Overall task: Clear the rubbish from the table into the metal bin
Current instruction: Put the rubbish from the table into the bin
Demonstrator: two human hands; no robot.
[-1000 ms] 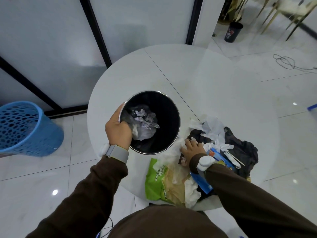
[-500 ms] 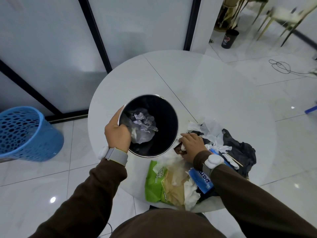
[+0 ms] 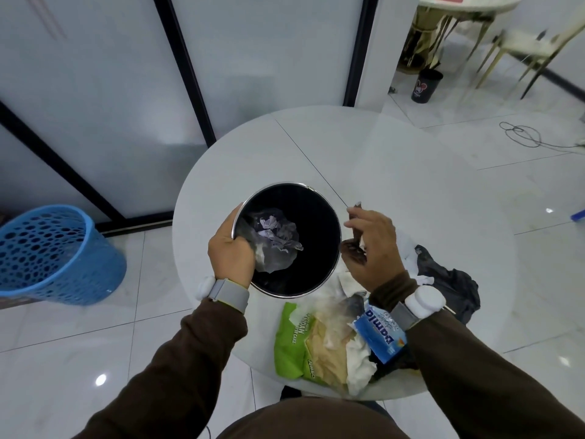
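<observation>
The metal bin [image 3: 319, 198] stands on the round white table [image 3: 395, 185], dark inside with crumpled clear plastic and paper [image 3: 275, 239] in it. My left hand [image 3: 229, 248] grips the bin's near-left rim. My right hand [image 3: 373, 245] is raised beside the bin's right rim and holds a small brown wrapper [image 3: 353, 248]. On the table's near edge lies a heap of rubbish: a green snack bag [image 3: 292, 337], a blue wrapper [image 3: 380, 334], white tissues [image 3: 359, 362] and a black plastic bag [image 3: 452, 283].
A blue plastic basket [image 3: 53, 255] stands on the tiled floor to the left. Glass panels with black frames rise behind the table. At the far right are a small black bin [image 3: 425, 85], chair legs and a cable [image 3: 522, 136] on the floor.
My right hand picked the brown wrapper out of the heap and lifted it up to the bin's right rim. My left hand kept its grip on the bin.
</observation>
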